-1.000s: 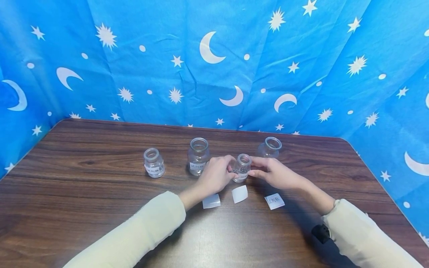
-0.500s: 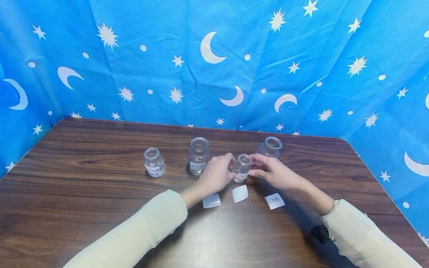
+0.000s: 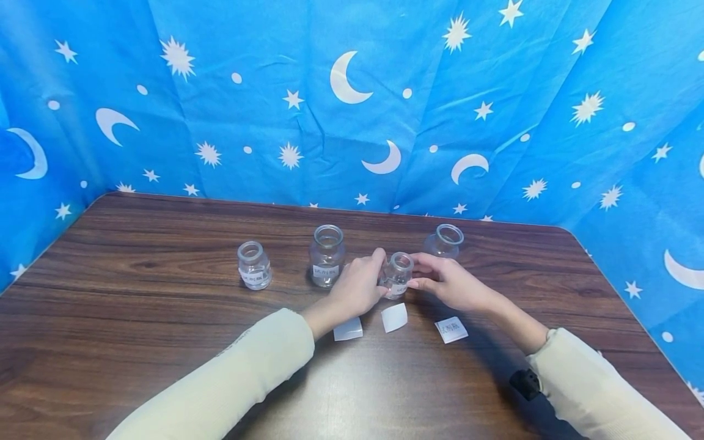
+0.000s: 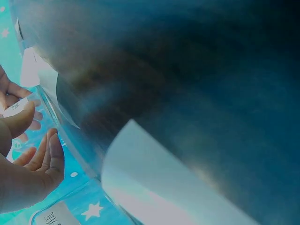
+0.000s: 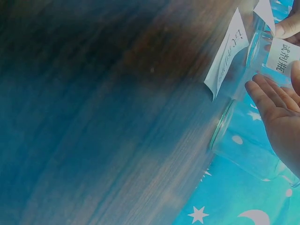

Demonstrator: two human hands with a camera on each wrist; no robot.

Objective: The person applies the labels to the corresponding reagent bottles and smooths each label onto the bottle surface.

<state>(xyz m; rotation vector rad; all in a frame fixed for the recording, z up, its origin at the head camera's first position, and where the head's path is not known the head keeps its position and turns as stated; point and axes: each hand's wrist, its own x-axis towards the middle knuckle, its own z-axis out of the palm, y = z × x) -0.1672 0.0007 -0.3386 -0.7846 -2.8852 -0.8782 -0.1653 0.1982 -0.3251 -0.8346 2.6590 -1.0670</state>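
A small clear glass bottle [image 3: 399, 272] stands upright between my two hands, with a white label [image 5: 283, 56] of handwritten characters on its front. On its left side my left hand [image 3: 356, 284] holds it, thumb [image 4: 23, 118] low at the label's edge and fingers [image 4: 52, 150] bent behind. My right hand [image 3: 453, 283] holds the other side, thumb in front near the label and index finger at the back just under the neck. Part of the label is hidden by the thumbs. Close behind the right hand is a larger, round glass bottle [image 3: 447, 235], partly covered by it.
Left of the hands stand a larger labelled bottle [image 3: 326, 253] and a small labelled one [image 3: 254, 266]. Three paper pieces lie in front: one by the left wrist [image 3: 348, 330], one in the middle [image 3: 395, 317], a written one on the right [image 3: 451, 329]. Blue cloth [image 3: 352, 122] hangs behind the table.
My left hand has shifted slightly, its index finger rising and its thumb sliding a little left and down along the bottle. The right hand and the bottle stay nearly still.
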